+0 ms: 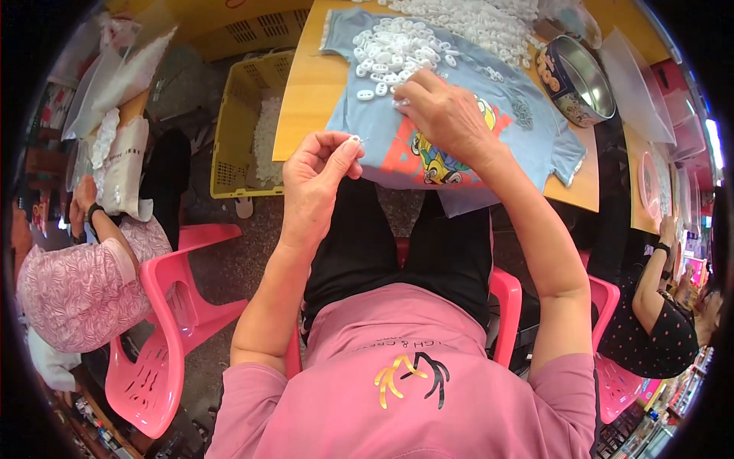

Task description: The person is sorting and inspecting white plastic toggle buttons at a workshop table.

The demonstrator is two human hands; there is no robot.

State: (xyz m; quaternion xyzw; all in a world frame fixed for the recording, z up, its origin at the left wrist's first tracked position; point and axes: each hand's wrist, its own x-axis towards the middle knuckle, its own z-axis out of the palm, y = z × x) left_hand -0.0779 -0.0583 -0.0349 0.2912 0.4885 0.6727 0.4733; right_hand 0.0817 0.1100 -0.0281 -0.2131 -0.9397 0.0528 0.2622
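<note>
My left hand is raised just off the table's near edge, thumb and forefinger pinched on a small white plastic piece. A thin metal bit pokes out beside it. My right hand reaches over the light blue T-shirt on the table, its fingertips closed at the near side of a heap of white oval plastic pieces. A bit of white shows at those fingertips. Two small holes or slots mark many of the ovals. Right of my hand, a little heap of thin grey metal parts lies on the shirt.
Farther back, more white pieces cover the wooden table. A round metal tin stands at the right. A yellow crate with white pieces inside is left of the table. People sit at both sides, near pink chairs.
</note>
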